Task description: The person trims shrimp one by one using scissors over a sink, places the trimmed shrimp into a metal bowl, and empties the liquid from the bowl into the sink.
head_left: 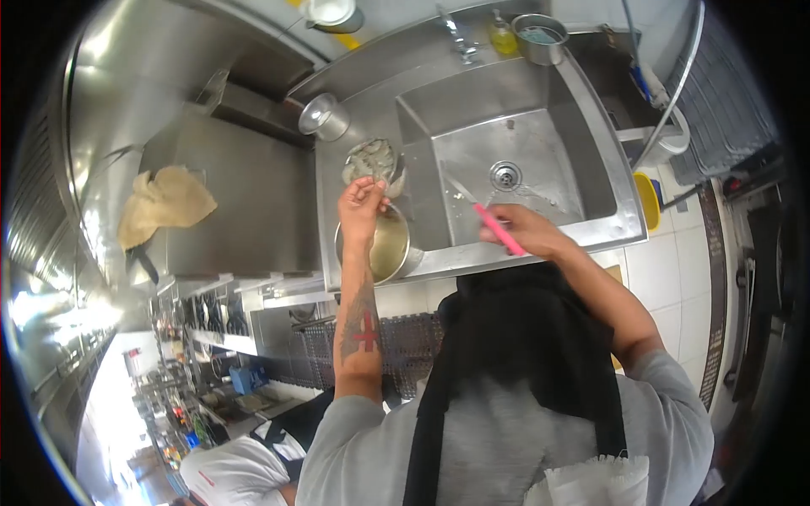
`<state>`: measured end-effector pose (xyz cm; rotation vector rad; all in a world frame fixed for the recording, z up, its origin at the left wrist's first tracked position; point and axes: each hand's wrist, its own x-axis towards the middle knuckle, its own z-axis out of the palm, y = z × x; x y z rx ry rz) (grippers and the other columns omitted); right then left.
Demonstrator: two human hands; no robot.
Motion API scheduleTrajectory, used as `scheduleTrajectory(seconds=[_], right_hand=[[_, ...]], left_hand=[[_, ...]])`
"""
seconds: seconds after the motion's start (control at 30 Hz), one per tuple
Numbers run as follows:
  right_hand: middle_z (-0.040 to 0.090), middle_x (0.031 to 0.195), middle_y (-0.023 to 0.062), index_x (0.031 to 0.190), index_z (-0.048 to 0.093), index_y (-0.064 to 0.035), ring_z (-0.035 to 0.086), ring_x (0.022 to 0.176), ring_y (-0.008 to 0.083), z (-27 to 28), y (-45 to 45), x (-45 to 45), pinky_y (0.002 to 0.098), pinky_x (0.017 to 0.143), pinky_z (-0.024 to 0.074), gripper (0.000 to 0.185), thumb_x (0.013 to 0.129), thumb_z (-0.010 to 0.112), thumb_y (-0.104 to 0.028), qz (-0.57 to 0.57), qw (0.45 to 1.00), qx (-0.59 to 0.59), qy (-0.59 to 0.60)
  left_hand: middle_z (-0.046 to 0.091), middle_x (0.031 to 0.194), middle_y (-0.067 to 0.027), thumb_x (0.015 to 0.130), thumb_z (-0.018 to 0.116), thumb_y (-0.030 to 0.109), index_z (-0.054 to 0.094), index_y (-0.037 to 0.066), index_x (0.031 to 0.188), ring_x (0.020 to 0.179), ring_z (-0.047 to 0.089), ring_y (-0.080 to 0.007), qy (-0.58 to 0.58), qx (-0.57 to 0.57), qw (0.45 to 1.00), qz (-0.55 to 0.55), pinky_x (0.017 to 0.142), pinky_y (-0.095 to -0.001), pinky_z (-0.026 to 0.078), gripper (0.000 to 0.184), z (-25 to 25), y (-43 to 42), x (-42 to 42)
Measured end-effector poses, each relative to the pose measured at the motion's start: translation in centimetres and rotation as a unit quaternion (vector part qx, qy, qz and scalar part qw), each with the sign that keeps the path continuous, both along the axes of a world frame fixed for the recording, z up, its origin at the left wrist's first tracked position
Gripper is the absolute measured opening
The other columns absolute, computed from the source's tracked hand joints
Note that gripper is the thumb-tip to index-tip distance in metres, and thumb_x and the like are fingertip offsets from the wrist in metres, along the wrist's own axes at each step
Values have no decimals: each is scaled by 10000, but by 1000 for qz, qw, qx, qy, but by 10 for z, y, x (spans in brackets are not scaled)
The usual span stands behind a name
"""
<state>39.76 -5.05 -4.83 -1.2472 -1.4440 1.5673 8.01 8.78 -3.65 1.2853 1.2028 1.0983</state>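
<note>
My right hand [521,231] is wrapped round the pink handle of a knife [498,229], over the front edge of the steel sink [472,152]. The blade points up and left across the basin. My left hand [364,202] has its fingers pinched together at the near edge of a greyish pile that looks like raw shrimp [371,158] on the drainboard. What those fingers hold is too small to make out. Below the left hand stands a metal pot [392,249] with cloudy yellowish liquid, partly hidden by my forearm.
A metal pot [325,118] stands behind the pile. By the faucet [458,38] are a soap bottle [503,35] and a pot with a greenish item [542,38]. A tan cloth [167,202] lies on the left counter. Another person [240,468] is at lower left.
</note>
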Motion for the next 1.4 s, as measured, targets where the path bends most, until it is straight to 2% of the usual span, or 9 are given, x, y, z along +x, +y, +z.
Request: scheduleTrajectory(seconds=[0.2, 0.5, 0.63, 0.8, 1.03, 1.13, 1.2, 1.3, 1.4], right_hand=[[647, 782, 90, 892, 671, -11, 628, 750, 213, 25, 15, -26, 356, 691, 470, 734, 750, 772, -724, -40, 999, -5, -34], [560, 694, 57, 843, 643, -45, 562, 700, 183, 19, 8, 2, 362, 662, 424, 673, 773, 768, -702, -78, 994, 13, -79], [627, 699, 51, 804, 657, -42, 611, 685, 172, 16, 13, 11, 329, 654, 452, 679, 722, 814, -697, -71, 991, -6, -115], [517, 635, -27, 687, 584, -96, 470, 613, 102, 0, 13, 13, 302, 582, 359, 579, 761, 845, -606, -47, 995, -60, 60], [516, 660, -45, 699, 593, -110, 454, 623, 94, -12, 13, 10, 295, 586, 340, 573, 758, 842, -623, -77, 996, -51, 16], [569, 660, 17, 740, 626, -64, 547, 625, 172, -20, 14, 12, 344, 619, 422, 608, 700, 872, -619, -80, 995, -56, 20], [611, 683, 110, 763, 631, -14, 627, 680, 294, -20, 6, 12, 404, 682, 483, 644, 643, 905, -584, -186, 964, 52, -184], [673, 845, 181, 901, 657, 31, 676, 808, 372, 20, -8, 16, 433, 768, 525, 739, 586, 937, -577, -182, 950, 79, -242], [683, 872, 192, 931, 671, 34, 686, 837, 372, 19, -18, 5, 435, 766, 529, 770, 573, 934, -596, -154, 952, 152, -218]], left_hand=[[720, 908, -84, 931, 742, 43, 607, 11, 1117, 756, 696, -158, -63, 26, 997, -33, 670, -273, 546, 232, 0, -8, 83], [739, 975, -134, 928, 736, 10, 629, -51, 1119, 817, 716, -167, -7, 62, 994, -89, 724, -283, 580, 227, -8, -18, 111], [743, 982, -140, 925, 739, 8, 650, -72, 1115, 828, 719, -165, 42, 59, 993, -89, 738, -278, 593, 224, -16, -17, 110], [744, 967, -127, 911, 751, 0, 660, -75, 1095, 833, 718, -158, 35, 59, 992, -103, 752, -277, 593, 218, -19, -17, 108], [759, 955, -109, 896, 768, 27, 701, -85, 1093, 842, 722, -145, 117, 81, 982, -122, 778, -261, 567, 236, -26, -21, 110], [759, 933, -103, 893, 772, 42, 704, -78, 1074, 838, 720, -137, 123, 95, 980, -121, 776, -263, 566, 228, -27, -21, 112], [754, 911, -93, 894, 770, 49, 704, -78, 1056, 815, 710, -126, 96, 82, 986, -109, 757, -257, 561, 216, -28, -21, 114], [733, 900, -68, 887, 770, 34, 688, -69, 1048, 784, 682, -98, 87, 72, 990, -84, 722, -235, 546, 208, -26, -21, 115], [714, 903, -42, 862, 770, 13, 675, -56, 1047, 744, 639, -62, 154, 95, 982, -55, 671, -216, 514, 219, -15, -24, 115]])
